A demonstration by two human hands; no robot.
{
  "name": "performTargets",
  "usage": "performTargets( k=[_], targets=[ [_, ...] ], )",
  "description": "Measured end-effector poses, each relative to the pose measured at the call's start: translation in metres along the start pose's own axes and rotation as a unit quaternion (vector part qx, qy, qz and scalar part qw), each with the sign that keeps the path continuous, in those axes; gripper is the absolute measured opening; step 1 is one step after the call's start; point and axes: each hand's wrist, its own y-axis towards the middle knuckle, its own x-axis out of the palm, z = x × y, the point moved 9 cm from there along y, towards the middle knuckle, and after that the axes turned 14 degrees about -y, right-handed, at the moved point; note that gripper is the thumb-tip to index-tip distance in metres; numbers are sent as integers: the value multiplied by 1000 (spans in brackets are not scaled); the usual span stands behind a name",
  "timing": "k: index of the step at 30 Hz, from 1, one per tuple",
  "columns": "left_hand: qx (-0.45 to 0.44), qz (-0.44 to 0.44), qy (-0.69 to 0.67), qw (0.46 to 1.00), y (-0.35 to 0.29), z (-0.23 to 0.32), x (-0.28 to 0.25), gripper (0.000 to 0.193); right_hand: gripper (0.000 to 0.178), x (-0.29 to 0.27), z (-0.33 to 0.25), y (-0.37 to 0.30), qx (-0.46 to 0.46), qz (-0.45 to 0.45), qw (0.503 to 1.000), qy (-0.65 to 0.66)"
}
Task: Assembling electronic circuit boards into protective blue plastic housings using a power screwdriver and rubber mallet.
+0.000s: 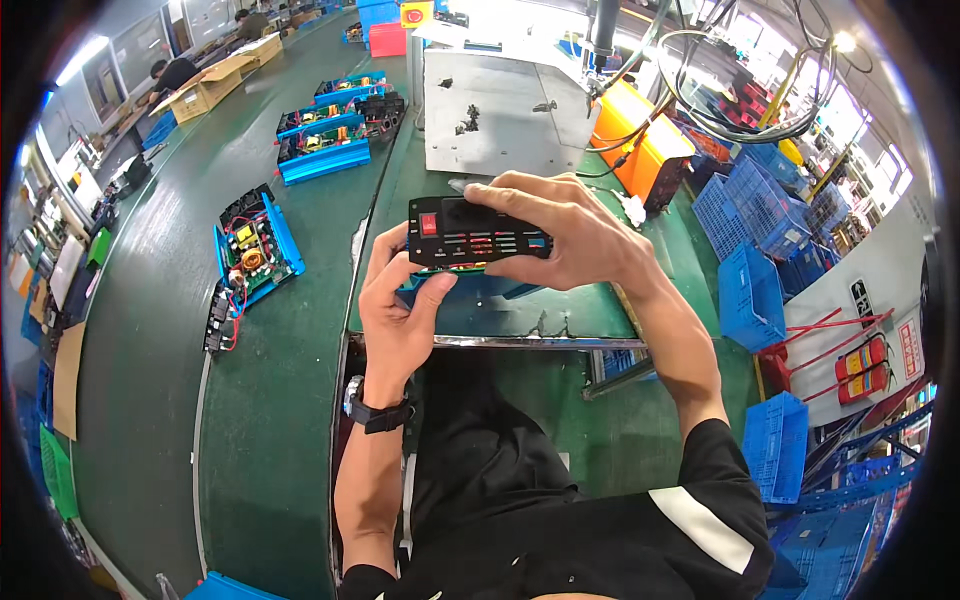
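Observation:
Both hands grip a power inverter (480,247), held over the near part of the green bench (470,312). Its black end panel faces up toward me, with a red rocker switch (429,224) at the left and slots along the lower part. My left hand (398,305) closes on the left end, thumb below the panel. Around the right end wraps my right hand (580,228), its fingers across the top edge and its thumb underneath. The inverter's blue housing is mostly hidden beneath the panel and my hands.
Several open blue inverter units with exposed circuit boards (252,255) lie on the green conveyor (145,350) at left. Beyond my hands stands a grey metal plate (505,115), beside an orange machine (640,140) with hanging cables. Blue crates (750,295) and fire extinguishers (862,370) are at right.

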Motion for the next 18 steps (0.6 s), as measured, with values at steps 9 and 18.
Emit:
performTargets(
  k=[9, 18],
  targets=[
    [9, 25, -16, 1000, -5, 3, 0, 17, 77, -2, -10, -7, 13, 33, 999, -13],
    [-10, 38, -45, 998, -6, -1, 0, 20, 75, -3, -12, -7, 31, 19, 999, -18]
  ],
)
